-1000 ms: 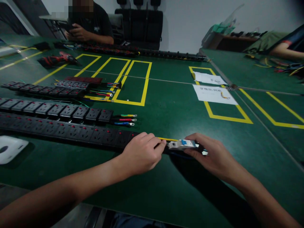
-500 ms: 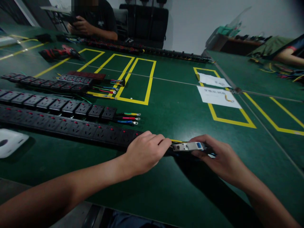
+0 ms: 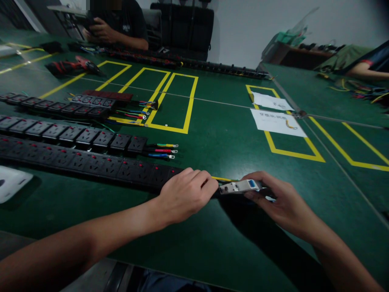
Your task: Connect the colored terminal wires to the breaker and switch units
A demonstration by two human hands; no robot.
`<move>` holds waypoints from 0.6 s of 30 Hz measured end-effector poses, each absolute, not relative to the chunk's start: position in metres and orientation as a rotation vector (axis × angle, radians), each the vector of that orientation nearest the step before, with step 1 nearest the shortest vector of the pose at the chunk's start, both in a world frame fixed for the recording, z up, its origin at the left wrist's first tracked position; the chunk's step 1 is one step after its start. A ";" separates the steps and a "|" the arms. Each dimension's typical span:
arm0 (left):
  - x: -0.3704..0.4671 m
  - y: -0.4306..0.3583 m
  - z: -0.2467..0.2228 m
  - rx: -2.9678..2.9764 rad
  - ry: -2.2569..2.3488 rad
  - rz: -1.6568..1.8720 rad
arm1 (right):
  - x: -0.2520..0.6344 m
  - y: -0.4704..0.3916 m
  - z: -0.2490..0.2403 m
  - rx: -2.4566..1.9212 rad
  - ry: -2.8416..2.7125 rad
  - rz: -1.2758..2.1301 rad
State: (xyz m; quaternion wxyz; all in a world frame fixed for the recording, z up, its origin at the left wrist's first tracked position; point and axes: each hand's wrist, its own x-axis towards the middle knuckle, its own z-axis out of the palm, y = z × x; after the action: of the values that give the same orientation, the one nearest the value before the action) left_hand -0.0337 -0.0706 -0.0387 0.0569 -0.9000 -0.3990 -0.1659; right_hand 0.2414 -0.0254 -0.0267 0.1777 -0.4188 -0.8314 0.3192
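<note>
My left hand (image 3: 187, 194) is closed over the right end of a long black socket strip (image 3: 106, 166) with small red parts along it. Between finger and thumb of my right hand (image 3: 276, 198) is a small light-grey module (image 3: 238, 186) with a blue part at its right end. The module's left end lies close to my left fingers. A yellow wire (image 3: 225, 179) runs behind it between the two hands. Dark wires under the module are partly hidden by my right fingers.
A second socket strip (image 3: 99, 138) with lugged wires (image 3: 161, 151) lies behind. Further back are shorter strips, a red and black power tool (image 3: 74, 65) and paper sheets (image 3: 278, 121). A person (image 3: 130, 24) sits across the green table; another person's forearm (image 3: 366, 71) shows at right.
The whole view has shifted slightly, moving the table items a little left. The module is tilted slightly more, its right end higher. Both hands keep their grips.
</note>
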 end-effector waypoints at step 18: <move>-0.035 -0.069 -0.036 -2.790 -1.261 -0.503 | 0.239 -0.028 -0.028 -1.080 -2.465 0.671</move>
State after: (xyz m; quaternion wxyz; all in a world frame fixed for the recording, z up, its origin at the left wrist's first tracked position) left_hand -0.0349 -0.0690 -0.0356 0.0194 -0.8989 -0.4065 -0.1622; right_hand 0.2385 -0.0282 -0.0279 0.1827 -0.3828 -0.8737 0.2379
